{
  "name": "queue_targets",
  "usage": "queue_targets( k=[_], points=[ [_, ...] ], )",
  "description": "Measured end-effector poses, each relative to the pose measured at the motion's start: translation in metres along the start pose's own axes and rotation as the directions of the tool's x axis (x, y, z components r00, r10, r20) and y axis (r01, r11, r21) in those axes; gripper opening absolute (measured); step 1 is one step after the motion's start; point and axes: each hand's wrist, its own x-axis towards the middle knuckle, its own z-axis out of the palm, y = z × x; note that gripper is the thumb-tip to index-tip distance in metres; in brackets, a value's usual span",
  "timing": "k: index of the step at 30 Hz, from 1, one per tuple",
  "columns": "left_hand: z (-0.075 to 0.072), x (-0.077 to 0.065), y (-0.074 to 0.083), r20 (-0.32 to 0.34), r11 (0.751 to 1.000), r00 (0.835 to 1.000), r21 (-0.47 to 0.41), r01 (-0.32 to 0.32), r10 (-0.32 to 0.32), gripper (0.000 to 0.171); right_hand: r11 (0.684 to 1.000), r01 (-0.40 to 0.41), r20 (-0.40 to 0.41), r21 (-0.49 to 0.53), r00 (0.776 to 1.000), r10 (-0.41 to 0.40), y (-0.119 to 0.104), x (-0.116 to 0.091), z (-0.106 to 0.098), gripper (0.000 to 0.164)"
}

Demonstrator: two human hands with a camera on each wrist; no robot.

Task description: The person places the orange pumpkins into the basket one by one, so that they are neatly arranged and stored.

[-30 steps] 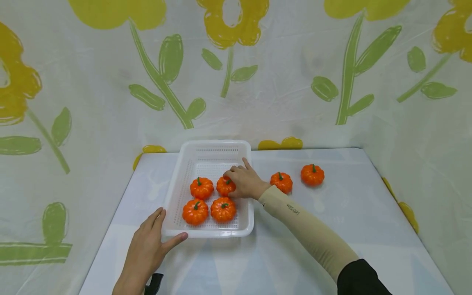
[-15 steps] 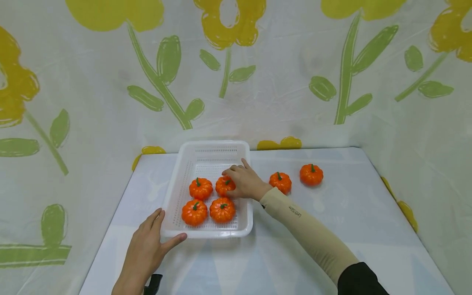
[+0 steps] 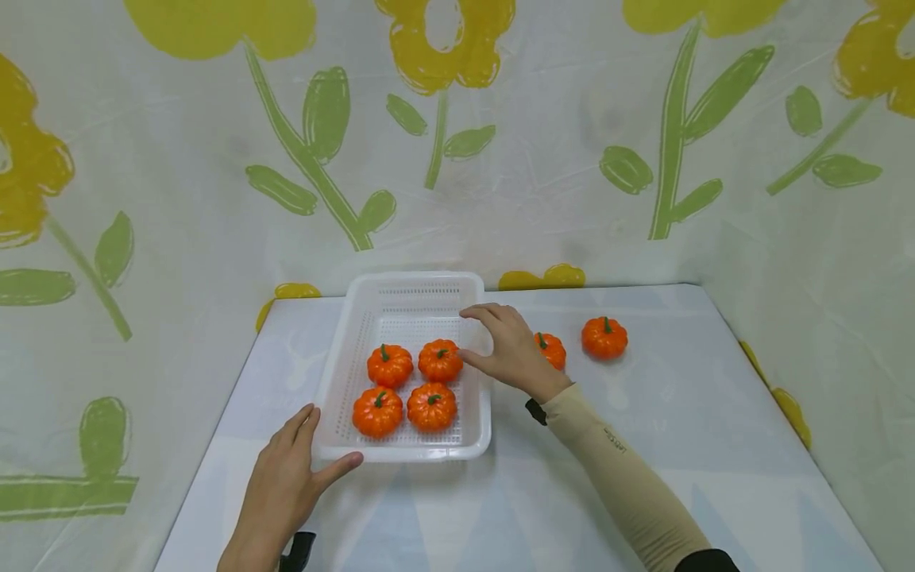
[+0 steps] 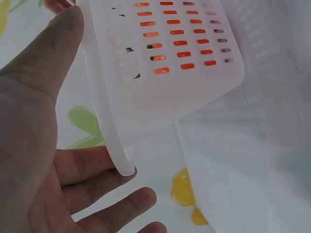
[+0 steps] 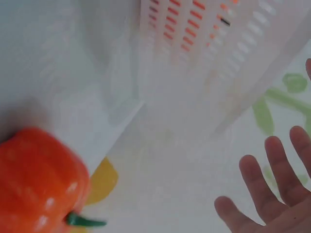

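A white plastic basket (image 3: 400,456) holds several small orange pumpkins with green stems, among them a back right pumpkin (image 3: 439,361) and a front right pumpkin (image 3: 432,407). My left hand (image 3: 282,469) spans the near left corner of the basket, its thumb at the front rim and fingertips at the left rim. The left wrist view shows those fingers spread loosely along the rim (image 4: 104,121). Above the basket's right rim is my right hand (image 3: 511,345), fingers apart and holding nothing, its thumb tip just right of the back right pumpkin.
Right of the basket, a pumpkin (image 3: 552,351) sits on the table partly hidden behind my right hand. Another pumpkin (image 3: 604,338) lies farther right. A flower-printed cloth wall (image 3: 543,159) rises behind the pale table (image 3: 572,508).
My right hand has let go of the back right pumpkin in the basket and moved right and slightly up, over the rim. The left hand has stayed at the corner.
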Motion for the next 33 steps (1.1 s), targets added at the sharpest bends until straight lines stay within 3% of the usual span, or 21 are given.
queue_targets(
  k=[5,10,20,25,29,33],
  points=[
    [0.001,0.000,0.000,0.006,1.000,1.000,0.002,0.008,-0.008,0.121,0.994,-0.100,-0.032,0.035,0.994,0.101,0.019,-0.018,-0.015,0.067],
    [0.001,0.001,0.000,0.008,1.000,1.000,0.002,0.005,-0.005,0.123,0.972,-0.231,-0.013,0.034,0.973,0.232,0.039,-0.038,-0.023,0.071],
    [0.002,0.001,-0.002,0.011,1.000,1.000,-0.004,0.010,-0.010,0.124,0.877,-0.480,0.099,0.000,0.873,0.477,0.071,-0.071,-0.024,0.086],
    [0.002,0.001,-0.002,0.015,1.000,1.000,-0.008,0.015,-0.015,0.123,0.853,-0.516,0.146,-0.074,0.841,0.521,0.077,-0.078,-0.022,0.082],
    [0.002,0.001,0.000,0.026,0.999,0.999,-0.013,0.036,-0.036,0.123,0.849,-0.519,0.150,-0.101,0.835,0.529,0.080,-0.080,-0.020,0.079],
    [0.002,0.000,-0.001,0.006,1.000,1.000,-0.006,0.018,-0.018,0.122,0.849,-0.518,0.143,-0.099,0.837,0.528,0.082,-0.081,-0.018,0.078]
  ],
)
